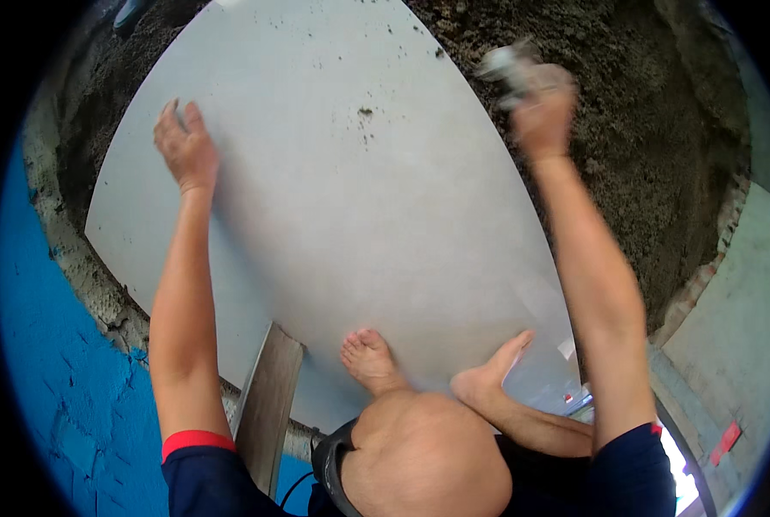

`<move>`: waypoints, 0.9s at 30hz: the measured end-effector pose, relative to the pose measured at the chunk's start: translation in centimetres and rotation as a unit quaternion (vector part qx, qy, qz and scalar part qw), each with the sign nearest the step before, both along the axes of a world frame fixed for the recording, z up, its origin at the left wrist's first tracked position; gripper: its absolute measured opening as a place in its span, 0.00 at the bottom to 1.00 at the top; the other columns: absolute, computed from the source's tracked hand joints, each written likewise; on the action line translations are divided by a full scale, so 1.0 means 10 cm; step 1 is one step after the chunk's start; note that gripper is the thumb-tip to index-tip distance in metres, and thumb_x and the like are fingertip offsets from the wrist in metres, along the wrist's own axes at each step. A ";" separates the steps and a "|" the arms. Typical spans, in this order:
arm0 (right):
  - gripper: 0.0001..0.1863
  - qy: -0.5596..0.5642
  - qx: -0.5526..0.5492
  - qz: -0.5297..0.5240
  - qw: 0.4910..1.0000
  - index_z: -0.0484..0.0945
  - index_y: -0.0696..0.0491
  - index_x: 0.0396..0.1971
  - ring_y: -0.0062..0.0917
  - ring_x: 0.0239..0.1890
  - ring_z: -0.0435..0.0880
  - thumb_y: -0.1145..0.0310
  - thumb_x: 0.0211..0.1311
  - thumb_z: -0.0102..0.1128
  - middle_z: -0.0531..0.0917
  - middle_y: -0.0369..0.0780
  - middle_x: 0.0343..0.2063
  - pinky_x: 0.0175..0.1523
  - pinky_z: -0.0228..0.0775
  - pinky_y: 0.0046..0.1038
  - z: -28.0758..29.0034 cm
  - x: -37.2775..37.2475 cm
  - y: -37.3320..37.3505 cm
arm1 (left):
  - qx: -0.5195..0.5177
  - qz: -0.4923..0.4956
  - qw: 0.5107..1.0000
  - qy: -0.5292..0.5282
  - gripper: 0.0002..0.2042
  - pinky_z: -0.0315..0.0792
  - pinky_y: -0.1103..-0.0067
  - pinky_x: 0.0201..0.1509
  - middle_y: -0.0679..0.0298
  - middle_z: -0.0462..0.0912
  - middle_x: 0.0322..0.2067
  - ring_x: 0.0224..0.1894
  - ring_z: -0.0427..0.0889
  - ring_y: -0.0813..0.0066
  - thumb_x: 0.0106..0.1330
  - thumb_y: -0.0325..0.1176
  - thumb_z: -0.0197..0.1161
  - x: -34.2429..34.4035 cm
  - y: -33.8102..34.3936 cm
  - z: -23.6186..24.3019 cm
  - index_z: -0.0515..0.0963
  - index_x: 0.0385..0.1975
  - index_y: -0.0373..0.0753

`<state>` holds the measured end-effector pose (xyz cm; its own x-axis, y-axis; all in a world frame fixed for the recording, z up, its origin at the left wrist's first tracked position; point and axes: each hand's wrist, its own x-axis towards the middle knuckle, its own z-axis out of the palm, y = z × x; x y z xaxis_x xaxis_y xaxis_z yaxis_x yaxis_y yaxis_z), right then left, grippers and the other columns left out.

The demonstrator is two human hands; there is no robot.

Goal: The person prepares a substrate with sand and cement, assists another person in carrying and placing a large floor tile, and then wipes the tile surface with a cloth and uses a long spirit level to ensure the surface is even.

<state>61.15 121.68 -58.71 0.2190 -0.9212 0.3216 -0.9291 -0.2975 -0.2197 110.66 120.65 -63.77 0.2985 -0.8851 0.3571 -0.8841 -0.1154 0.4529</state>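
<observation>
A large pale, smooth slab (367, 198) lies beneath me, with small dark crumbs (365, 112) scattered on its far part. Over its left side is my left hand (186, 146), fingers stretched out and slightly apart, holding nothing; whether it touches the surface I cannot tell. My right hand (547, 112), blurred by motion, is closed round a pale grey tool (507, 69) at the slab's right edge. The smear hides what kind of tool it is. Part of it reaches over the dark, crumbly bed of soil or mortar (643, 138).
My bare feet (369, 355) stand on the slab's near part. A long grey-brown board (268, 396) juts in at the lower left. A blue-painted surface (66, 362) lies left beyond a rough mortar edge (92, 276). On the right-hand grey surface rests a small red object (726, 442).
</observation>
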 end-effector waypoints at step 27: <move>0.15 -0.109 -0.117 0.180 0.971 0.83 0.43 0.45 0.33 0.51 0.72 0.75 0.59 0.62 0.79 0.36 0.44 0.54 0.68 0.36 0.50 1.57 -0.89 | 0.013 0.194 0.978 -0.069 0.15 0.64 0.65 0.64 0.58 0.75 0.56 0.59 0.71 0.56 0.72 0.39 0.50 0.40 0.05 0.04 0.75 0.51 0.39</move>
